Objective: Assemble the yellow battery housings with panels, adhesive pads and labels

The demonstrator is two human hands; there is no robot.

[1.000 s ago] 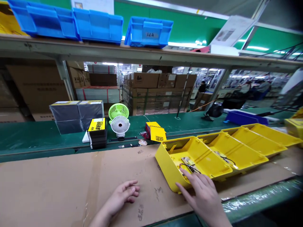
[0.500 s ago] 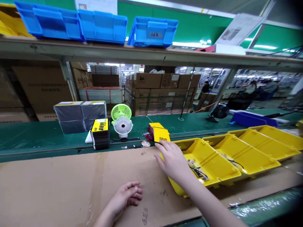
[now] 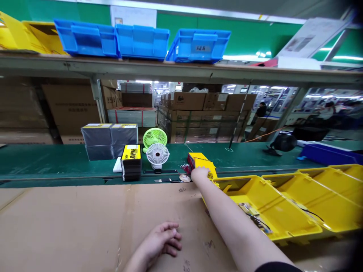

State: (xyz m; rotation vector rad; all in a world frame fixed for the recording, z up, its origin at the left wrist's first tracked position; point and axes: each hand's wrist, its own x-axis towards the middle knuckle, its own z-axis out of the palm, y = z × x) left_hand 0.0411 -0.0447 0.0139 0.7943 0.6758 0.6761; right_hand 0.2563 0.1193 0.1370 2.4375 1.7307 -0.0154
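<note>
My right hand (image 3: 200,174) reaches forward to the near side of a yellow box (image 3: 200,158) with a QR code on it. Its fingers bend down out of sight, so their grip is hidden. Beside that hand lie a small bundle of red-and-white pieces (image 3: 185,168) and a pale round disc (image 3: 185,178). My left hand (image 3: 164,240) hovers over or rests on the brown cardboard (image 3: 93,223), fingers loosely bent and apart, holding nothing.
Yellow bins (image 3: 289,211) line the right side; the nearest contains circuit boards (image 3: 256,217) with wires. Behind the cardboard stand a white fan (image 3: 157,155), a green fan (image 3: 154,136), a black-and-yellow box (image 3: 132,164) and grey wrapped boxes (image 3: 98,141). Blue bins (image 3: 141,41) sit on the shelf overhead.
My right hand has moved forward against the yellow box, its fingers now bent out of sight. My left hand keeps its loose pose. The view has swung a little left.
</note>
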